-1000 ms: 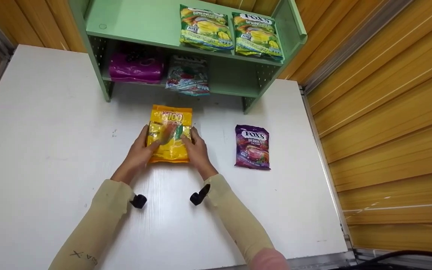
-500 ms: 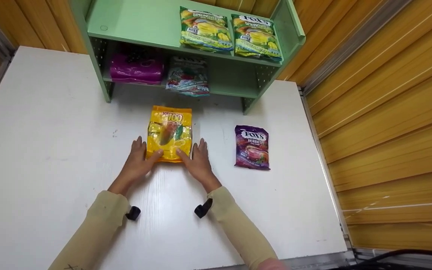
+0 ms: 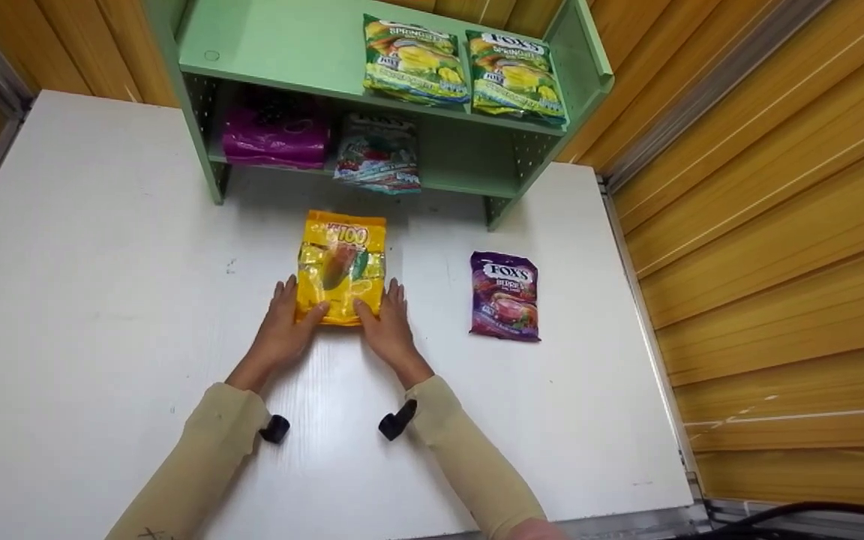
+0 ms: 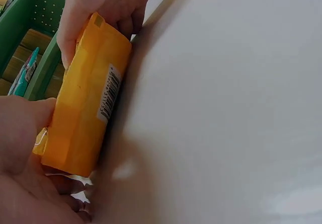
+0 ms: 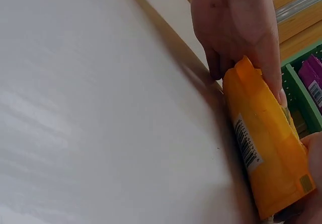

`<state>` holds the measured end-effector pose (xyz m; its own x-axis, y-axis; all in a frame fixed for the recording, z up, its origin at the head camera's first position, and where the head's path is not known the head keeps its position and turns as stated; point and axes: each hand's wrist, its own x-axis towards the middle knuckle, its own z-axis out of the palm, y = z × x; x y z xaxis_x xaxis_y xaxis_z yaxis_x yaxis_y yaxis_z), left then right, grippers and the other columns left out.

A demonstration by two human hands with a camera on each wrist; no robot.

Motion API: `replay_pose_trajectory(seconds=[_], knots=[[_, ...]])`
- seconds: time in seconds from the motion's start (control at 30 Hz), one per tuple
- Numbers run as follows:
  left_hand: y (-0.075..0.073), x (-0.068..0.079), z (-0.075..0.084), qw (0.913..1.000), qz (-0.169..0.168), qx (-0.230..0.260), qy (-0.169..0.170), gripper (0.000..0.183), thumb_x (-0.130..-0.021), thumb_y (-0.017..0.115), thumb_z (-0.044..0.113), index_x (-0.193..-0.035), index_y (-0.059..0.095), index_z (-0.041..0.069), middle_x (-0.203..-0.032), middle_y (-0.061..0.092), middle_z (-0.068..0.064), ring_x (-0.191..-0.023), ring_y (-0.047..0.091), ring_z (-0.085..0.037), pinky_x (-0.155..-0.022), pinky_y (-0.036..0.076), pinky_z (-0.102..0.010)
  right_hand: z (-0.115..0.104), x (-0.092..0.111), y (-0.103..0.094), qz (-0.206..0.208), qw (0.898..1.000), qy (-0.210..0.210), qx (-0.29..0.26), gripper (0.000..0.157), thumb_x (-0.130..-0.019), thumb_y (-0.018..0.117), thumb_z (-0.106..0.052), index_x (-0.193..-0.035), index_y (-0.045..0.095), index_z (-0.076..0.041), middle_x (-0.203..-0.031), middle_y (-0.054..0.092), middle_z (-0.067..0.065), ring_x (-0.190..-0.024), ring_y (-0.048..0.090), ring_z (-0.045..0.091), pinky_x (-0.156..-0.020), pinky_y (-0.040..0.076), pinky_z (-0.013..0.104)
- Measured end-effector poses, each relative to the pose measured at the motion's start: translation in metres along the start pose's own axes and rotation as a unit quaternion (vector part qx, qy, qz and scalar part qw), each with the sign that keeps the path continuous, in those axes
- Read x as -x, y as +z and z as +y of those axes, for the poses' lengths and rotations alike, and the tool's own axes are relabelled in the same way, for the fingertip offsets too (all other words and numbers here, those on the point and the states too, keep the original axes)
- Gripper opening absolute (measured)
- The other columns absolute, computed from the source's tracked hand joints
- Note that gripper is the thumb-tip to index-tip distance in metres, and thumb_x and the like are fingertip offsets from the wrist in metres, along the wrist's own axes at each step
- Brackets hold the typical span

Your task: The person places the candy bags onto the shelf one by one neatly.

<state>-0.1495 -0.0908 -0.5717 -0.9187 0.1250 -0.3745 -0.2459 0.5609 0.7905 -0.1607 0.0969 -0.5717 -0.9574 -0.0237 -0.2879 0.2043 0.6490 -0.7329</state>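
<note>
A yellow bag of candy (image 3: 342,262) with a mango picture and "100" printed on it lies flat on the white table. My left hand (image 3: 282,326) is at its lower left corner, fingers extended along the side and thumb on the front. My right hand (image 3: 391,326) mirrors this at the lower right corner, with its thumb on the bag too. From the left wrist, the bag's orange bottom end with a barcode label (image 4: 109,93) faces the camera. The right wrist view shows that same end (image 5: 266,153) between both hands.
Right of the hands lies a purple bag of Fox's candy (image 3: 505,296). Behind stands a green shelf (image 3: 274,45). Its upper level bears two green-yellow candy bags (image 3: 415,60); below are a magenta pack (image 3: 278,139) and a grey-blue Fox's bag (image 3: 378,154).
Both hands have slid down from the bag's sides to its lower corners, and their fingers have straightened from their grip. Since half a second ago they have drawn slightly inward. The bag barely shifted.
</note>
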Motion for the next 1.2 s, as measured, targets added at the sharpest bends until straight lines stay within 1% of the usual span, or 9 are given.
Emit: replay_pose_trajectory(seconds=[0.1,0.2,0.3,0.4,0.53,0.7,0.77,1.03,1.2], knots=[[0.001,0.0,0.001,0.9997,0.003,0.022,0.008,0.087,-0.097,0.037,0.061,-0.156,-0.003,0.012,-0.164,-0.003,-0.015,-0.151,-0.001,-0.035,-0.121,0.007,-0.056,-0.001,0.0,-0.001,0.001,0.999,0.019,-0.031,0.063,-0.1,0.041,-0.046,-0.154,0.026,-0.017,-0.164,0.0,0.009,-0.152,-0.004,0.024,-0.124,0.001,0.044],[0.004,0.0,0.004,0.9977,0.003,0.065,0.019,0.083,-0.097,0.039,0.06,-0.157,0.002,0.016,-0.164,0.007,-0.013,-0.151,0.01,-0.033,-0.122,0.012,-0.054,-0.004,0.0,-0.002,0.001,0.995,0.059,-0.078,0.069,-0.099,0.041,-0.046,-0.156,0.016,-0.017,-0.165,0.0,0.006,-0.152,0.0,0.021,-0.124,0.005,0.043],[0.006,0.001,0.009,0.9929,-0.004,0.116,0.024,0.079,-0.096,0.042,0.059,-0.157,0.012,0.019,-0.161,0.023,-0.01,-0.147,0.024,-0.028,-0.122,0.018,-0.05,-0.007,0.001,-0.004,0.003,0.988,0.098,-0.12,0.075,-0.098,0.041,-0.046,-0.157,0.006,-0.017,-0.165,0.002,0.002,-0.152,0.005,0.018,-0.124,0.008,0.041],[0.009,0.002,0.011,0.9883,-0.017,0.151,0.019,0.074,-0.095,0.044,0.06,-0.154,0.023,0.02,-0.156,0.033,-0.008,-0.142,0.032,-0.025,-0.121,0.021,-0.048,-0.008,0.003,-0.006,0.008,0.983,0.116,-0.142,0.076,-0.097,0.042,-0.045,-0.157,0.003,-0.018,-0.165,0.007,0.0,-0.151,0.01,0.016,-0.124,0.011,0.039],[0.01,0.003,0.012,0.9848,-0.027,0.169,0.028,0.068,-0.096,0.046,0.056,-0.151,0.031,0.018,-0.152,0.038,-0.007,-0.139,0.035,-0.023,-0.121,0.022,-0.048,-0.007,0.005,-0.007,0.012,0.98,0.106,-0.166,0.073,-0.097,0.042,-0.043,-0.157,0.008,-0.018,-0.163,0.016,-0.001,-0.149,0.018,0.014,-0.123,0.017,0.036],[0.012,0.004,0.012,0.9815,-0.027,0.182,0.055,0.062,-0.097,0.048,0.051,-0.147,0.037,0.015,-0.147,0.044,-0.008,-0.135,0.039,-0.023,-0.119,0.027,-0.047,-0.004,0.009,-0.009,0.015,0.978,0.077,-0.191,0.059,-0.099,0.042,-0.038,-0.154,0.027,-0.022,-0.156,0.035,-0.001,-0.143,0.032,0.013,-0.12,0.026,0.036],[0.013,0.005,0.013,0.9803,-0.029,0.188,0.055,0.062,-0.097,0.048,0.052,-0.146,0.038,0.016,-0.145,0.045,-0.007,-0.133,0.04,-0.022,-0.119,0.027,-0.046,-0.002,0.011,-0.01,0.017,0.977,0.073,-0.199,0.055,-0.099,0.043,-0.038,-0.151,0.033,-0.023,-0.153,0.04,-0.002,-0.141,0.036,0.012,-0.119,0.028,0.037],[0.017,0.011,0.02,0.9762,-0.035,0.21,0.04,0.06,-0.095,0.051,0.053,-0.144,0.041,0.02,-0.142,0.048,-0.004,-0.127,0.043,-0.021,-0.118,0.029,-0.044,0.001,0.021,-0.013,0.031,0.974,0.058,-0.216,0.05,-0.1,0.043,-0.037,-0.148,0.038,-0.022,-0.15,0.044,-0.003,-0.137,0.04,0.012,-0.118,0.031,0.038],[0.02,0.016,0.026,0.9775,-0.03,0.202,0.055,0.062,-0.095,0.052,0.053,-0.145,0.04,0.02,-0.143,0.048,-0.005,-0.127,0.043,-0.022,-0.118,0.03,-0.046,0.002,0.028,-0.018,0.029,0.968,0.08,-0.236,0.05,-0.1,0.043,-0.04,-0.148,0.037,-0.026,-0.15,0.043,-0.007,-0.136,0.041,0.009,-0.117,0.032,0.036]])
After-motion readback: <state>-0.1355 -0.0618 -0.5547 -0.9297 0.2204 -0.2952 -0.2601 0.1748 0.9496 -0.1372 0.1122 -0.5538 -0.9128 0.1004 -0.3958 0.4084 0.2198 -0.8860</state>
